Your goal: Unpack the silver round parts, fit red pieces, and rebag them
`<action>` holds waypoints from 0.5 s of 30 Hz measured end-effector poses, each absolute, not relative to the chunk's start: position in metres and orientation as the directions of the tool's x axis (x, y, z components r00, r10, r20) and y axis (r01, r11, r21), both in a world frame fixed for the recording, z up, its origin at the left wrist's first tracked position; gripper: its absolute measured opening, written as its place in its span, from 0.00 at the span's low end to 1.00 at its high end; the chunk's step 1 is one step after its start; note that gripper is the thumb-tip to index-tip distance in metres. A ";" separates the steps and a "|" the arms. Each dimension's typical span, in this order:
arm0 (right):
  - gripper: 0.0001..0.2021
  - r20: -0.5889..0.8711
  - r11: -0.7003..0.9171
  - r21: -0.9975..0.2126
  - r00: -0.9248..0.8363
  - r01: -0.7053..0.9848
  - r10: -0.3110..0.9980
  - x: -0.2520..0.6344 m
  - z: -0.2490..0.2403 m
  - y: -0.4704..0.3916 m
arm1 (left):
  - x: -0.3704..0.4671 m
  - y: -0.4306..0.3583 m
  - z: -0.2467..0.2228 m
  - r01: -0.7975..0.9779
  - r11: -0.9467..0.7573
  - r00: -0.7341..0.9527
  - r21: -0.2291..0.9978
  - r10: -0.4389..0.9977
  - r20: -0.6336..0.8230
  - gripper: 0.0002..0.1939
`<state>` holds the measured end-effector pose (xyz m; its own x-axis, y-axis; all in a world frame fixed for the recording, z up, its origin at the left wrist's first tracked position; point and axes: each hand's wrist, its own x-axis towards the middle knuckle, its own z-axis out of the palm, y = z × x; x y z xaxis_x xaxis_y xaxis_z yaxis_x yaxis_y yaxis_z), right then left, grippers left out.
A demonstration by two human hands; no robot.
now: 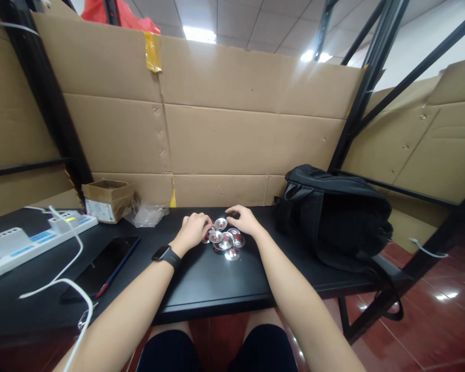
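A small heap of shiny silvery metal discs lies on the black tabletop. They have raised centres with red bits, and several overlap. At the heap's left edge, my left hand has its fingers curled in against the discs. Its fingertips are partly hidden, so what they grip does not show clearly. On the far right side, my right hand is held with thumb and forefinger apart, close to the rearmost disc. Nothing shows between those fingers. A dark smartwatch is on my left wrist.
On the left lie a dark phone, a red-and-blue pen, a white cable and a power strip. Behind them are an open cardboard box and clear plastic. A black backpack stands right; cardboard panels close the back.
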<state>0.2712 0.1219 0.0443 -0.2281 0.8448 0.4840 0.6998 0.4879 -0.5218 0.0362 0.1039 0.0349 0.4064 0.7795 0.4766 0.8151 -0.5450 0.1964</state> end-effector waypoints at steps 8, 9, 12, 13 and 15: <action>0.17 0.516 0.690 -0.344 -0.486 0.637 0.705 0.238 0.052 0.103 | 0.039 0.105 0.039 0.797 -0.494 0.305 0.347 0.826 0.475 0.12; 0.18 0.515 0.686 -0.325 -0.487 0.650 0.705 0.236 0.052 0.103 | 0.040 0.105 0.040 0.789 -0.498 0.299 0.360 0.823 0.483 0.12; 0.20 0.518 0.660 -0.284 -0.468 0.696 0.716 0.232 0.052 0.101 | 0.041 0.102 0.043 0.774 -0.509 0.288 0.377 0.813 0.506 0.12; 0.21 0.517 0.650 -0.274 -0.462 0.709 0.721 0.232 0.053 0.100 | 0.041 0.102 0.044 0.770 -0.511 0.285 0.381 0.810 0.512 0.12; 0.21 0.511 0.638 -0.251 -0.461 0.727 0.726 0.231 0.055 0.098 | 0.042 0.101 0.045 0.759 -0.523 0.284 0.387 0.801 0.527 0.12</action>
